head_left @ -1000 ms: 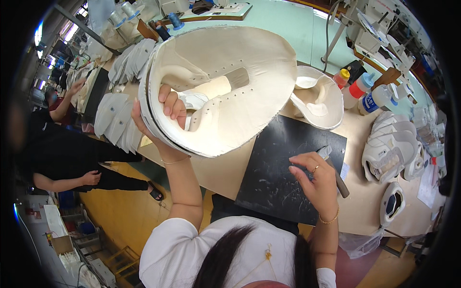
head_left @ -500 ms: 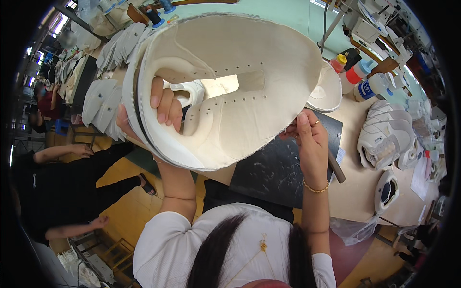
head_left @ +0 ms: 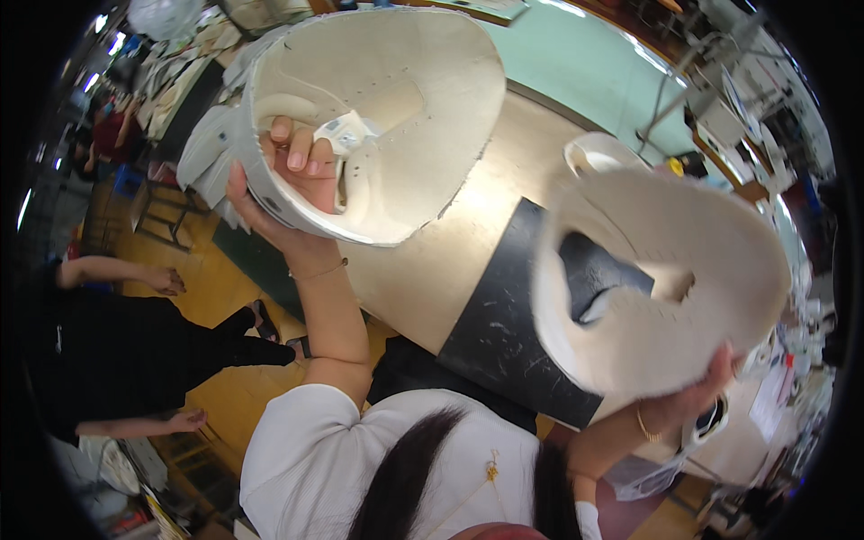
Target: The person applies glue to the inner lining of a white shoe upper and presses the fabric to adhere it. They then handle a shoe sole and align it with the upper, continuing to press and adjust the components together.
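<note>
Workshop floor is yellow-orange wood [head_left: 225, 396], lit bright, visible at lower left under the bench edge. Nearest the camera: person's white shirt and dark hair at the bottom of the frame, both forearms rising from there.

Right hand [head_left: 697, 396] grips the lower edge of a white shoe upper [head_left: 666, 288], fingers curled around its rim, gold bracelet at the wrist. That upper is blurred, held up over the right end of the bench, opening facing the camera, a dark cutout showing through it.

Beneath it lies a black cutting mat [head_left: 504, 333], scuffed with pale scratches, flat on a tan workbench [head_left: 450, 243]. Bench top runs diagonally from lower right to upper left.

Left hand [head_left: 292, 175] is closed on a second white shoe upper [head_left: 387, 117], thumb on the outside of the grey-edged rim, fingers hooked inside near a small white tag. This upper is raised above the left part of the bench, inside lining facing the camera, rows of small punched holes visible.

Left of the bench, another person in black clothing [head_left: 108, 351] stands on the floor, arms out, hands well apart from the wearer's.

Farther back: a white bowl-like shoe piece [head_left: 598, 153] sits on the bench past the mat. Beyond that, pale green floor [head_left: 585, 63] and a grey metal stand [head_left: 693, 90]. More white shoe pieces stacked at the right rim, too distorted to detail.
</note>
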A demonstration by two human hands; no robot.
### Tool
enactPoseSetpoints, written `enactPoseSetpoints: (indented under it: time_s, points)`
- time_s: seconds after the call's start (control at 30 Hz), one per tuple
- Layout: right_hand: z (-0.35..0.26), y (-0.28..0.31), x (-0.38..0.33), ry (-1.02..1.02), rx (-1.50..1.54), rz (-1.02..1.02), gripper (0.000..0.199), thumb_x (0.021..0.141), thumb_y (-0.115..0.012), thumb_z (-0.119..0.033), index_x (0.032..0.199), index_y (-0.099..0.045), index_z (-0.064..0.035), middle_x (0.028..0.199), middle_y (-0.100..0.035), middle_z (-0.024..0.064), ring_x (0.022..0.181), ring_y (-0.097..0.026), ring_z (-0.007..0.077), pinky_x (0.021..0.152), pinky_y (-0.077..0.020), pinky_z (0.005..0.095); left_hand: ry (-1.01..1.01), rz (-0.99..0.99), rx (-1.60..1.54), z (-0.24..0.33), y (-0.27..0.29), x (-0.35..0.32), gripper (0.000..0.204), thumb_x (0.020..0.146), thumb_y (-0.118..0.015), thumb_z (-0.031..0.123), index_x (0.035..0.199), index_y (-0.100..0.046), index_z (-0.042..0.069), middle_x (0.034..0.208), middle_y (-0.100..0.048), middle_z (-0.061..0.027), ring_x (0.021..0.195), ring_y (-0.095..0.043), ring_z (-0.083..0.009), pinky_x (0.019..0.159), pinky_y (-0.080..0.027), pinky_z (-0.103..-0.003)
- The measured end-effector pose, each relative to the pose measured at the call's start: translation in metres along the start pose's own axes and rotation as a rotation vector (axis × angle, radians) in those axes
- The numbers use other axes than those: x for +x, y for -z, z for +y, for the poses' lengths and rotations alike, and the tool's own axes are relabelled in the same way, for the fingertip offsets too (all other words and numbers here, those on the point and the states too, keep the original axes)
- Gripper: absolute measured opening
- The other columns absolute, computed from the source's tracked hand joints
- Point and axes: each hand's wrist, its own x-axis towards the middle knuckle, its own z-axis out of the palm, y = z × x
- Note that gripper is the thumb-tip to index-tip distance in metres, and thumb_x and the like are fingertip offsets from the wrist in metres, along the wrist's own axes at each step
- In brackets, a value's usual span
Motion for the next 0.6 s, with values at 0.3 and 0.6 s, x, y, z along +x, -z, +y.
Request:
enactPoseSetpoints:
  time_s: [0.3, 0.6]
  points:
    - [-0.021, 0.047, 0.010, 0.005, -0.183, 0.004, 0.057, 0.090, -0.052, -0.027, 0.137, -0.042, 0.0036, 0.130, -0.050, 0.0167, 0.118, -0.051, 0.0241, 0.101, -0.0402, 0.0367, 0.078, -0.013, -0.389, -0.012, 0.024, 0.000, 0.033, 0.084, -0.062, 0.037, 0.075, -0.053, 0.007, 0.093, -0.054, -0.0076, 0.074, -0.052, -0.0169, 0.062, -0.042, -0.029]
    - [-0.014, 0.054, 0.007, -0.046, -0.208, -0.048, 0.058, 0.090, -0.051, -0.027, 0.138, -0.042, 0.0040, 0.131, -0.050, 0.0168, 0.118, -0.051, 0.0240, 0.102, -0.0395, 0.0365, 0.077, 0.012, -0.311, -0.020, 0.004, -0.003, 0.034, 0.087, -0.059, 0.039, 0.077, -0.053, 0.007, 0.093, -0.053, -0.0068, 0.075, -0.051, -0.0166, 0.058, -0.044, -0.026]
